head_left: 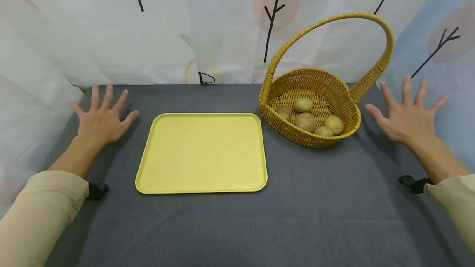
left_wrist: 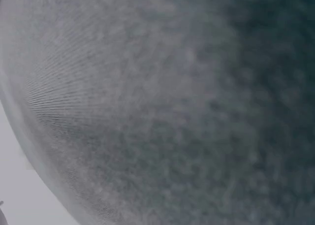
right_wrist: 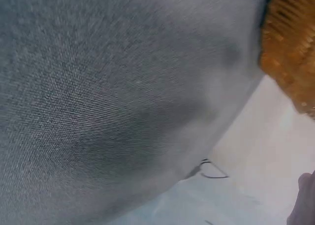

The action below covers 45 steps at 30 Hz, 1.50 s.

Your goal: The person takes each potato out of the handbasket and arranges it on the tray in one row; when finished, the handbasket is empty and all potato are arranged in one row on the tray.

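Note:
My left hand [head_left: 99, 119] has its fingers spread wide, to the left of a yellow rectangular tray [head_left: 202, 151], and holds nothing. On the far side, my right hand [head_left: 410, 114] is spread the same way, just right of a woven basket [head_left: 311, 142] with a tall arched handle. Several potatoes [head_left: 305, 122] lie in the basket. Nothing lies on the tray. In the right wrist view, part of the basket [right_wrist: 290, 48] shows at the upper right and a bit of my hand [right_wrist: 304, 203] at the lower right edge. Mostly grey cloth fills the left wrist view.
A dark grey cloth [head_left: 237, 230] covers the table. Behind it hangs a white curtain [head_left: 222, 24] with tree drawings, which also closes off the left and right sides. The basket stands close to the tray's right back corner, its handle rising high above the table.

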Available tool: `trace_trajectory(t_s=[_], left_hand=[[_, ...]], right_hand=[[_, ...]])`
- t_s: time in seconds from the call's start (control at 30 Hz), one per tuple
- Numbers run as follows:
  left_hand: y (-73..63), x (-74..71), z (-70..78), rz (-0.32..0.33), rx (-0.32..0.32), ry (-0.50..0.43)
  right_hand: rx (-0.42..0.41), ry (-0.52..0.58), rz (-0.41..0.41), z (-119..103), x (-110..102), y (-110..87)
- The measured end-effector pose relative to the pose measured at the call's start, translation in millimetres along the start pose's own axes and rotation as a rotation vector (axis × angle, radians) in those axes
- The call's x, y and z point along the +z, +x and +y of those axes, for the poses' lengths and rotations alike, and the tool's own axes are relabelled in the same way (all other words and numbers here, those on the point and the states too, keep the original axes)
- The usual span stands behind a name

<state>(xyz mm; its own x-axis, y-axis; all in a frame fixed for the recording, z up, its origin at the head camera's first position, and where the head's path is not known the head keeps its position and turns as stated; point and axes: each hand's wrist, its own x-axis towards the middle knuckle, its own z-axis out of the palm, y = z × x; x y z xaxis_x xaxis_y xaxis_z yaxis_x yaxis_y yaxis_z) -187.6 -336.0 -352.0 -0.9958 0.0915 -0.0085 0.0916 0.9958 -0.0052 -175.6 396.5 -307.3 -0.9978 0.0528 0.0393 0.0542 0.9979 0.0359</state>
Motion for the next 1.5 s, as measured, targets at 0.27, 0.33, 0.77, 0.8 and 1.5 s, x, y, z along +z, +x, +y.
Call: trace_trajectory(t_s=[0.27, 0.33, 0.77, 0.8, 1.5], left_hand=[[-5.5, -9.1, 6.4, 0.010, 0.179, 0.086], [-6.7, -10.8, 9.0, 0.006, 0.217, 0.095], [-15.2, -12.9, 30.5, -0.206, 0.408, 0.061], [-15.7, -13.0, 31.8, -0.211, 0.412, 0.058], [-20.9, -18.4, 38.9, -0.262, 0.467, 0.007]], right_hand=[[-0.072, -0.006, 0.102, -10.8, -24.7, -31.1], [-0.116, 0.004, 0.159, -14.5, -30.0, -38.0], [-0.620, 0.363, 0.460, -55.4, -36.3, -42.4], [-0.614, 0.427, 0.377, -58.9, -38.2, -41.5], [-0.180, 0.805, -0.890, -70.9, -71.7, 42.5]])
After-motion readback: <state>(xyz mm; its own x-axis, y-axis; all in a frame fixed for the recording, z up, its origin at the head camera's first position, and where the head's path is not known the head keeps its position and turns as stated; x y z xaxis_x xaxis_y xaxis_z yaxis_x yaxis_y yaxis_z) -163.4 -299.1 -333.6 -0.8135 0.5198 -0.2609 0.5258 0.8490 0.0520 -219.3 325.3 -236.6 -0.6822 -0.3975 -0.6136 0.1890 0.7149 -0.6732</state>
